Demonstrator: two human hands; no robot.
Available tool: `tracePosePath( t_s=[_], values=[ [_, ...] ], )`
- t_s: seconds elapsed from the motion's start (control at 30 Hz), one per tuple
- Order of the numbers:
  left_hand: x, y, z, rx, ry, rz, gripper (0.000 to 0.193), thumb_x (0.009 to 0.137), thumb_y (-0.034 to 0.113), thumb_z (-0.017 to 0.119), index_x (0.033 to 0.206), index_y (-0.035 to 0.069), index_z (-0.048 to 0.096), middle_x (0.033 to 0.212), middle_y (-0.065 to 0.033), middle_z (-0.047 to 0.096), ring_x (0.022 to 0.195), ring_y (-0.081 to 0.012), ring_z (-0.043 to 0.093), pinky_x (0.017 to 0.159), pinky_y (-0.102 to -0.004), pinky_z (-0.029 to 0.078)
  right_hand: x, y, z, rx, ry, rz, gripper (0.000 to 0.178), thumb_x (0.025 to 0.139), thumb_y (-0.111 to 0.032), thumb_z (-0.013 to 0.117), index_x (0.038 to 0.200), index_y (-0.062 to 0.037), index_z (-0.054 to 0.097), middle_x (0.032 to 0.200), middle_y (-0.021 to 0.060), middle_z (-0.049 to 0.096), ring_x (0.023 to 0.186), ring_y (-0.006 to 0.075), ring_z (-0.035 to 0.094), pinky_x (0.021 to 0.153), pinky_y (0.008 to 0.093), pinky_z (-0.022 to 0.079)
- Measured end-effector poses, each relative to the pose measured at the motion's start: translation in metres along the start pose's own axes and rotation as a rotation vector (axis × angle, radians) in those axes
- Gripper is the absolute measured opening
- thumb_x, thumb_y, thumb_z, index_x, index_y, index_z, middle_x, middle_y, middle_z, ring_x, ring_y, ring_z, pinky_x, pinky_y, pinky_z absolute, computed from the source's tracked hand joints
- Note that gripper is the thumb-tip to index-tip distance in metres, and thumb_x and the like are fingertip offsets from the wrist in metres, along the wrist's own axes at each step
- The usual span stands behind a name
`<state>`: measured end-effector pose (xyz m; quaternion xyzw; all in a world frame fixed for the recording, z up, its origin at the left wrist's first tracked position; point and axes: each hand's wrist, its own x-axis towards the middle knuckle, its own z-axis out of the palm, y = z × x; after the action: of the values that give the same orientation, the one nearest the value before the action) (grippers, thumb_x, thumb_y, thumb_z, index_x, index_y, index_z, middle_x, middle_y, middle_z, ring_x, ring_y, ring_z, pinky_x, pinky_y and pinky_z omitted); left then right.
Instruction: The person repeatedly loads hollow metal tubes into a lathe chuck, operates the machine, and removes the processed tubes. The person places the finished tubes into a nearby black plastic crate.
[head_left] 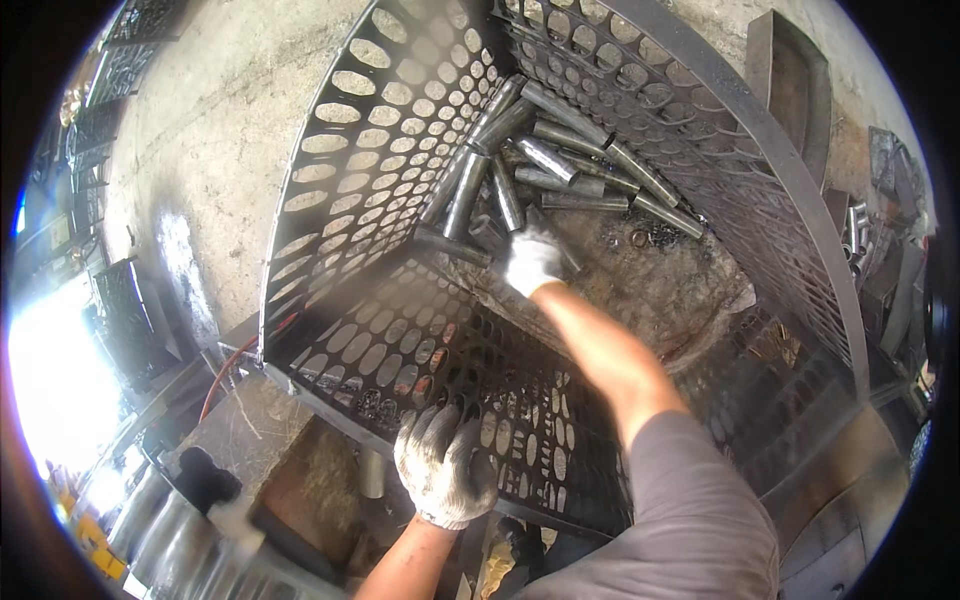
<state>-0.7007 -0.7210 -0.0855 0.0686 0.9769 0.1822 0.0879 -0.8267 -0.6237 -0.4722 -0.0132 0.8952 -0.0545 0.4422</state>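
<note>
A big metal cage bin with perforated oval-hole walls stands in front of me. A heap of short steel tubes lies at its far side on a dirty floor. My right hand, in a white work glove, reaches deep into the bin and closes around a dark tube at the near edge of the heap. My left hand, also gloved, grips the top rim of the near perforated wall.
Bare concrete floor lies left of the bin. A red hose runs along the ground at the bin's left corner. Metal grilles lean at the upper left, scrap metal sits at the right, and a steel box stands beyond the bin.
</note>
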Motion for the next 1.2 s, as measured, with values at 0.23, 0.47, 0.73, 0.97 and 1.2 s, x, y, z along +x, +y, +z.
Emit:
tracePosePath(
  t_s=[0.23,0.47,0.73,0.97,1.2],
  values=[
    [-0.002,-0.003,-0.003,-0.016,0.015,-0.02,0.036,0.074,0.014,0.067,0.109,0.007,0.071,0.115,-0.0183,0.069,0.107,-0.0402,0.066,0.103,-0.0566,0.047,0.004,-0.046,-0.031,0.215,0.169,0.103,0.08,0.074,-0.054,0.088,0.144,-0.0241,0.064,0.166,0.0194,0.039,0.14,0.0397,0.05,0.105,0.0493,0.051],
    [0.004,0.0,0.002,-0.021,0.056,0.023,0.036,0.075,0.012,0.069,0.11,0.006,0.071,0.12,-0.0181,0.068,0.111,-0.0399,0.064,0.107,-0.0564,0.046,0.046,0.016,-0.008,0.004,0.257,-0.005,0.059,0.09,-0.022,0.067,0.14,0.0064,0.057,0.118,0.0225,0.072,0.112,0.0349,0.071,0.097,0.0461,0.057],
    [0.003,-0.005,0.008,-0.088,0.166,0.074,0.035,0.073,0.009,0.069,0.108,0.006,0.071,0.118,-0.0155,0.068,0.114,-0.0379,0.063,0.108,-0.0536,0.046,0.06,0.094,-0.014,-0.045,0.308,-0.061,0.073,0.086,-0.023,0.074,0.147,0.007,0.049,0.146,0.0289,0.057,0.133,0.0407,0.061,0.11,0.0467,0.053],
    [-0.009,-0.002,0.008,-0.062,0.27,0.053,0.026,0.077,0.009,0.07,0.103,0.006,0.07,0.113,-0.0142,0.069,0.108,-0.0372,0.065,0.105,-0.0503,0.046,-0.099,0.139,-0.09,0.293,0.083,-0.268,0.076,0.074,-0.062,0.081,0.119,0.0001,0.076,0.107,0.0243,0.078,0.096,0.0331,0.077,0.086,0.0423,0.059],
    [-0.053,0.042,-0.003,-0.122,0.222,-0.119,0.045,0.092,0.026,0.076,0.128,0.002,0.065,0.127,-0.0204,0.063,0.121,-0.036,0.059,0.109,-0.0496,0.045,-0.462,0.175,-0.188,0.338,0.256,-0.552,0.066,0.068,-0.038,0.087,0.127,-0.0134,0.071,0.111,0.0208,0.067,0.096,0.0391,0.071,0.087,0.0458,0.061]
  ],
)
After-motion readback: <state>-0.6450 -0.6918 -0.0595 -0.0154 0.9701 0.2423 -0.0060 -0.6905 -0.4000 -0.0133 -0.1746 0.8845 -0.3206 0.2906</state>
